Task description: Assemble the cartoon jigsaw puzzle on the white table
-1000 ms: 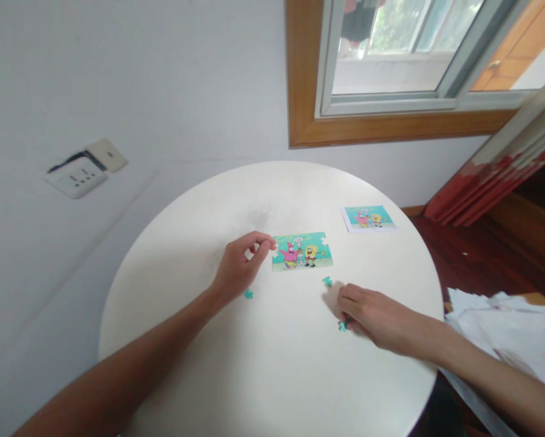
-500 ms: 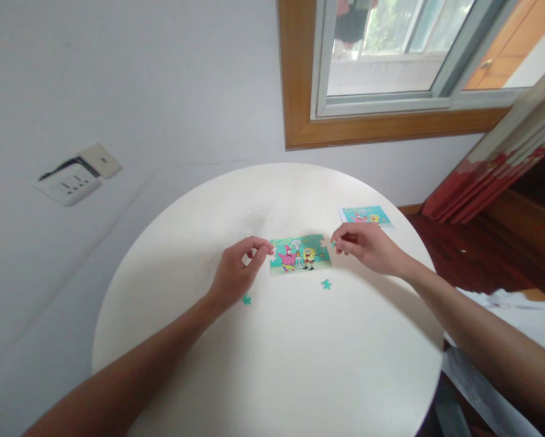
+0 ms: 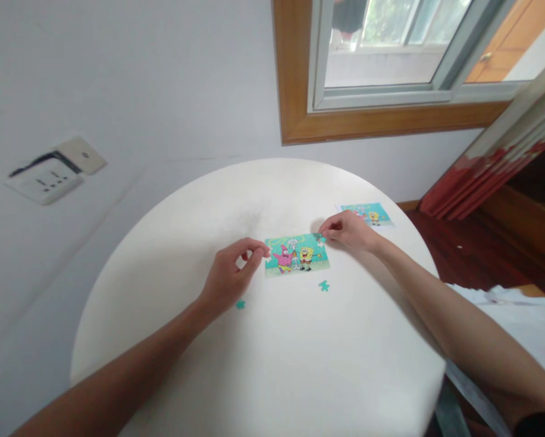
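Note:
A small, mostly assembled jigsaw puzzle (image 3: pixel 295 258) with cartoon figures on teal lies flat on the round white table (image 3: pixel 277 352). My left hand (image 3: pixel 233 270) has its thumb and index finger closed at the puzzle's left edge, where a notch shows. At the upper right corner, my right hand (image 3: pixel 349 230) pinches a small teal puzzle piece (image 3: pixel 322 240) against the puzzle; the fingers partly cover it. One loose teal piece (image 3: pixel 324 286) lies just below the puzzle. Another loose piece (image 3: pixel 240 304) rests beside my left wrist.
A picture card (image 3: pixel 375 214) with the same cartoon lies behind my right hand, partly covered by it. The wall with a socket (image 3: pixel 47 180) stands to the left, and a window (image 3: pixel 386 67) is behind the table. A red and white curtain (image 3: pixel 473 176) hangs at the right.
My right hand has moved left with the piece, from beside the puzzle onto its upper right corner. My left hand stays at the left edge. The view has shifted slightly.

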`<move>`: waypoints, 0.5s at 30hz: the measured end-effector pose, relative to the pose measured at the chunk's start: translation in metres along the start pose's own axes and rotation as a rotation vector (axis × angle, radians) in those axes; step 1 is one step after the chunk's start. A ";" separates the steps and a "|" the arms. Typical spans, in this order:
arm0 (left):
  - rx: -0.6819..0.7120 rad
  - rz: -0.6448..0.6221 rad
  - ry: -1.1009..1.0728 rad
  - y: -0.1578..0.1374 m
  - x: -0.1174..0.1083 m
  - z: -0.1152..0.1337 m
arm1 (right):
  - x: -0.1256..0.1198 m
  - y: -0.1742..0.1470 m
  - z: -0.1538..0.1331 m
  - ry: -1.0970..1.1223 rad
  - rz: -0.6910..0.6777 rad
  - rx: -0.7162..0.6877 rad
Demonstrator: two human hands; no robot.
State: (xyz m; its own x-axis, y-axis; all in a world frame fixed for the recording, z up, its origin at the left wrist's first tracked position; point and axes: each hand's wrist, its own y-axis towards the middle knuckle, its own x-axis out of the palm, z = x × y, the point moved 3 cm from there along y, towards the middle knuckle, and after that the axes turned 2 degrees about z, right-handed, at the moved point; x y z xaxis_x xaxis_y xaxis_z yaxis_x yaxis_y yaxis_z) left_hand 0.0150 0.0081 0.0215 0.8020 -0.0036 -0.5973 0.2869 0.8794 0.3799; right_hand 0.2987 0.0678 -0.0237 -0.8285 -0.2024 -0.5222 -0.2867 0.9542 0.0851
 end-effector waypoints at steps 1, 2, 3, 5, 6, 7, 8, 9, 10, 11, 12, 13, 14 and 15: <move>0.001 -0.005 0.001 0.000 0.001 0.000 | 0.000 -0.001 0.002 -0.010 0.004 -0.007; 0.001 -0.008 0.002 0.000 0.001 0.000 | 0.000 -0.001 0.003 -0.015 0.004 -0.010; 0.001 -0.011 0.001 0.000 0.002 0.000 | 0.001 0.000 0.005 -0.016 0.002 -0.010; 0.000 -0.012 -0.001 -0.001 0.003 0.000 | 0.003 0.001 0.006 -0.011 0.000 -0.007; 0.000 -0.011 -0.003 -0.001 0.003 0.001 | 0.004 0.001 0.006 -0.008 -0.001 -0.007; 0.001 -0.010 -0.005 0.000 0.003 0.001 | 0.005 0.001 0.006 -0.005 -0.001 -0.008; 0.001 -0.009 -0.008 0.000 0.003 0.001 | 0.005 0.002 0.006 -0.003 -0.001 -0.008; 0.003 -0.010 -0.010 0.000 0.002 0.001 | 0.006 0.002 0.006 -0.003 0.000 -0.007; 0.003 -0.012 -0.012 0.000 0.002 0.001 | 0.007 0.002 0.006 -0.005 0.000 -0.004; 0.005 -0.014 -0.014 0.000 0.002 0.001 | 0.007 0.002 0.006 -0.007 -0.002 -0.001; 0.006 -0.015 -0.015 0.000 0.002 0.000 | 0.007 0.002 0.006 -0.008 -0.003 0.002; 0.006 -0.015 -0.015 0.000 0.003 0.000 | 0.007 0.002 0.006 -0.008 -0.004 0.003; 0.007 -0.014 -0.015 0.000 0.003 0.000 | 0.007 0.002 0.006 -0.010 -0.004 0.003; 0.007 -0.014 -0.014 -0.001 0.003 0.000 | 0.007 0.002 0.006 -0.014 -0.005 0.001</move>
State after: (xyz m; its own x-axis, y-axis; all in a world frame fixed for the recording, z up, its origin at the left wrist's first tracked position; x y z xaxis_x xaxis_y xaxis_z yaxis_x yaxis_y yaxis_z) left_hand 0.0170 0.0076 0.0195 0.8053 -0.0222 -0.5925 0.3013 0.8760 0.3766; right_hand 0.2955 0.0692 -0.0319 -0.8205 -0.2039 -0.5340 -0.2902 0.9535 0.0818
